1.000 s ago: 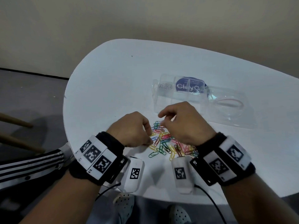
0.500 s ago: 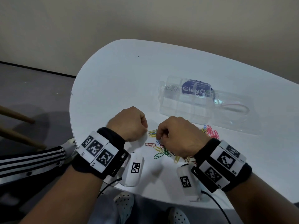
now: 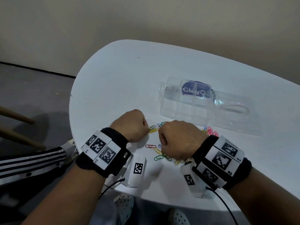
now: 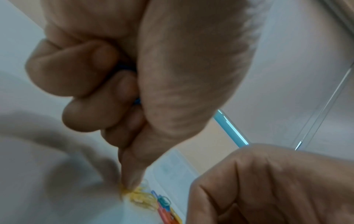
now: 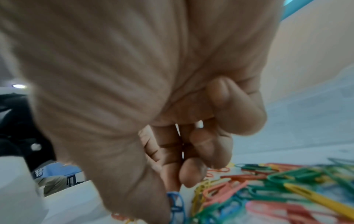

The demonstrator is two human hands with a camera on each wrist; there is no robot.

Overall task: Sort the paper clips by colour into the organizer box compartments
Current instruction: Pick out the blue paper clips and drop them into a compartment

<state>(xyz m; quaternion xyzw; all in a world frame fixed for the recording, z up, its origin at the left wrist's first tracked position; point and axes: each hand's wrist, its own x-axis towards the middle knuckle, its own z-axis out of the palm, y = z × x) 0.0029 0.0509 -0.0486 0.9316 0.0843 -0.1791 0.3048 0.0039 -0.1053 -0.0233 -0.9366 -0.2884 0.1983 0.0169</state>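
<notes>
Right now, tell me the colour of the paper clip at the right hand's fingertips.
Blue. The paper clip under the right hand shows best in the right wrist view.

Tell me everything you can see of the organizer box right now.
The organizer box is clear plastic, split by thin walls into several compartments, all apparently empty of clips. It lies flat on the white table, beyond the paper clips, untouched by either hand. A blue label shows through its far side. Its clear lid lies open to the right, a reddish loop visible at it.
</notes>
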